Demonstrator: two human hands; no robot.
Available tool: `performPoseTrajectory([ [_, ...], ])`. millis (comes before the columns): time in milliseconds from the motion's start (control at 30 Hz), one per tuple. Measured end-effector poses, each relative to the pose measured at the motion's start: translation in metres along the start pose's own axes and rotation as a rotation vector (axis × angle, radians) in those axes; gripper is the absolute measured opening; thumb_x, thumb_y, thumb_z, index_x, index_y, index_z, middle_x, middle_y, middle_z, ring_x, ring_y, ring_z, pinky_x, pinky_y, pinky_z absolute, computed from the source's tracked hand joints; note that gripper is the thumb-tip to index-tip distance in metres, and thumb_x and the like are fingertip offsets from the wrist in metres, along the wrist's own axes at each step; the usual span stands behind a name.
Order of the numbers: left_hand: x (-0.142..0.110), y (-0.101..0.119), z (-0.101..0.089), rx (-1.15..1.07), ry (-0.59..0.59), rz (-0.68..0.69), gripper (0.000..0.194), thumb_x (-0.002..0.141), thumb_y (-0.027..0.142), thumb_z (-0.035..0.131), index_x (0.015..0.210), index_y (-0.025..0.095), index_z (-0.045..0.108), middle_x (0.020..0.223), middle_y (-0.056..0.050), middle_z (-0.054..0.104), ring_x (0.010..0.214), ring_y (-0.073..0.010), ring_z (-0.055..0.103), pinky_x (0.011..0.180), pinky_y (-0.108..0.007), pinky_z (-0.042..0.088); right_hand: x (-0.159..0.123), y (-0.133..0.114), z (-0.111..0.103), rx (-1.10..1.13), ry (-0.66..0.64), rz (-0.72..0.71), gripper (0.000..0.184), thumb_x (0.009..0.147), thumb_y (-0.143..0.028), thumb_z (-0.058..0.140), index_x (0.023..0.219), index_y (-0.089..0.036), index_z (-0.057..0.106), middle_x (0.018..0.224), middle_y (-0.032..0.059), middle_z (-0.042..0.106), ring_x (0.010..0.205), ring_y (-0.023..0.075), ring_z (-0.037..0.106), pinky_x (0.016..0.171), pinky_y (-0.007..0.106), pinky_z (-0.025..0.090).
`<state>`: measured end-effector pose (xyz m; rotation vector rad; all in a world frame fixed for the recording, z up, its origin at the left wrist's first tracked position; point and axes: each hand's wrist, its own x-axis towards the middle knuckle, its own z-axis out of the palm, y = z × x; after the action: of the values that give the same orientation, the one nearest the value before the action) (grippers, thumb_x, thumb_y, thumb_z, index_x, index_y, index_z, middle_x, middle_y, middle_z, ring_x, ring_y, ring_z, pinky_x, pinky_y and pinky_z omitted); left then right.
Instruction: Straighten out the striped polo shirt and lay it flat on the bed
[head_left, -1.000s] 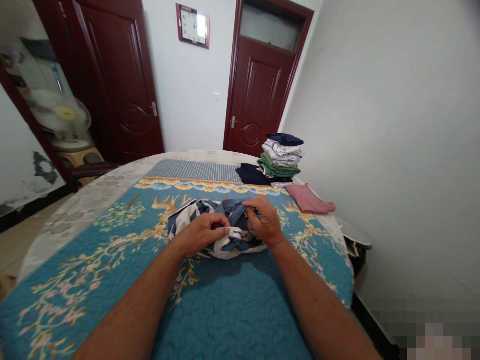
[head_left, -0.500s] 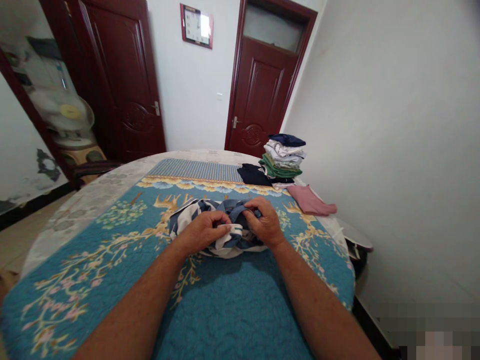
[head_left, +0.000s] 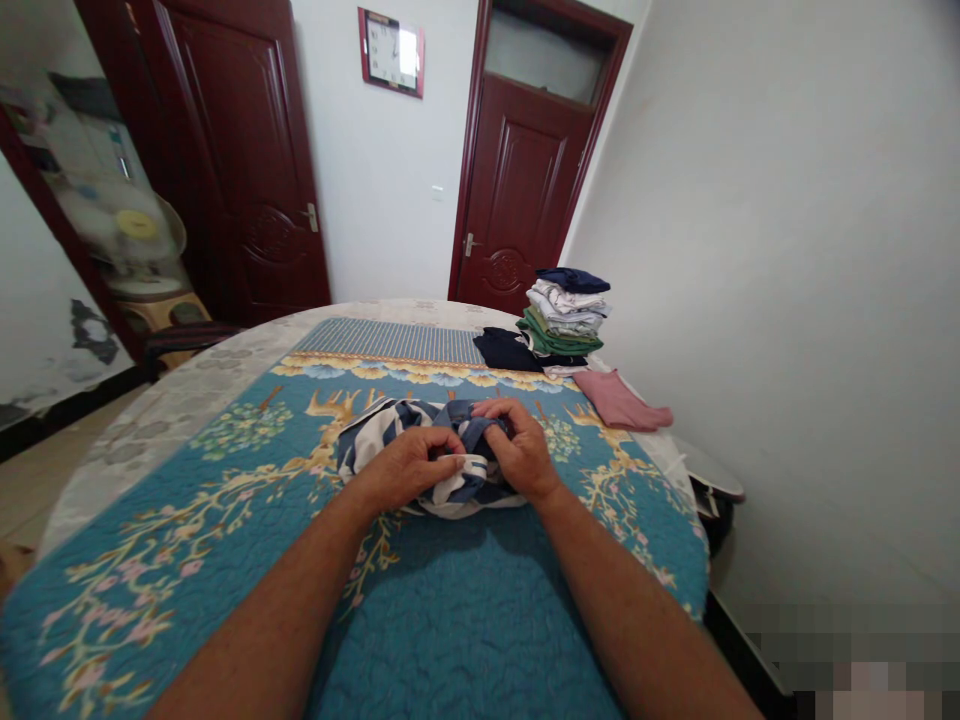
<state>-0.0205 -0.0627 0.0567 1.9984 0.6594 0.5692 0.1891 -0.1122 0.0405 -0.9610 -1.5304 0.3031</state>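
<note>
A crumpled garment with blue and white stripes (head_left: 367, 432) lies bunched up in front of me on a teal patterned quilt (head_left: 465, 610). On its near left side, my left hand (head_left: 416, 465) pinches a pale striped edge between thumb and fingers. My right hand (head_left: 521, 445) grips a blue band of the same garment at its right side, fingers curled over the cloth. Both hands are close together, and the fabric beneath them is partly hidden. Which part of the garment the band belongs to, I cannot tell.
A tall stack of folded clothes (head_left: 566, 315) stands at the table's far right. Beside it lie a folded dark garment (head_left: 508, 349) and a pink cloth (head_left: 622, 400). The round table's pale cover (head_left: 180, 400) shows around the quilt. A wall rises close on the right.
My right hand has shifted slightly to the left along the blue band, nearer my left hand. The left hand keeps its pinch, and the garment stays in place.
</note>
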Motion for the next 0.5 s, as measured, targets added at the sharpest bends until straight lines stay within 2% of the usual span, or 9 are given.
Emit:
performPoseTrajectory([
  [100, 0.0004, -0.0003, -0.0003, -0.017, -0.016, -0.004, 0.024, 0.090, 0.039, 0.065, 0.087, 0.016, 0.070, 0.068, 0.002, 0.057, 0.061, -0.0120, 0.047, 0.057, -0.025, 0.034, -0.0025, 0.0003, 0.0032, 0.105, -0.055, 0.109, 0.007, 0.091, -0.022, 0.061, 0.098, -0.025, 0.063, 0.103, 0.0034, 0.074, 0.103, 0.0206, 0.069, 0.097, 0.036, 0.052],
  [200, 0.0005, 0.0002, -0.0006, -0.026, -0.020, -0.008, 0.024, 0.090, 0.039, 0.065, 0.087, 0.016, 0.070, 0.068, 0.003, 0.056, 0.060, -0.0116, 0.046, 0.056, -0.024, 0.034, -0.0026, 0.0031, 0.0022, 0.101, -0.043, 0.184, 0.009, 0.089, -0.026, 0.065, 0.097, -0.024, 0.067, 0.096, 0.0012, 0.071, 0.090, 0.0186, 0.067, 0.085, 0.031, 0.051],
  [333, 0.0005, -0.0001, -0.0004, -0.037, -0.016, -0.019, 0.025, 0.090, 0.041, 0.066, 0.088, 0.016, 0.070, 0.068, 0.003, 0.057, 0.061, -0.0118, 0.047, 0.056, -0.024, 0.034, -0.0004, 0.0072, 0.0001, 0.171, -0.007, 0.253, 0.011, 0.085, -0.028, 0.068, 0.095, -0.024, 0.070, 0.094, 0.0004, 0.071, 0.088, 0.0186, 0.065, 0.084, 0.030, 0.050],
  [500, 0.0008, -0.0027, 0.0010, -0.035, -0.027, -0.026, 0.025, 0.089, 0.041, 0.067, 0.089, 0.016, 0.071, 0.068, 0.002, 0.060, 0.061, -0.0125, 0.050, 0.057, -0.024, 0.034, 0.0006, 0.0055, 0.0024, 0.235, -0.072, 0.334, 0.012, 0.085, -0.031, 0.067, 0.095, -0.024, 0.070, 0.089, -0.0010, 0.069, 0.083, 0.0178, 0.062, 0.078, 0.028, 0.048],
])
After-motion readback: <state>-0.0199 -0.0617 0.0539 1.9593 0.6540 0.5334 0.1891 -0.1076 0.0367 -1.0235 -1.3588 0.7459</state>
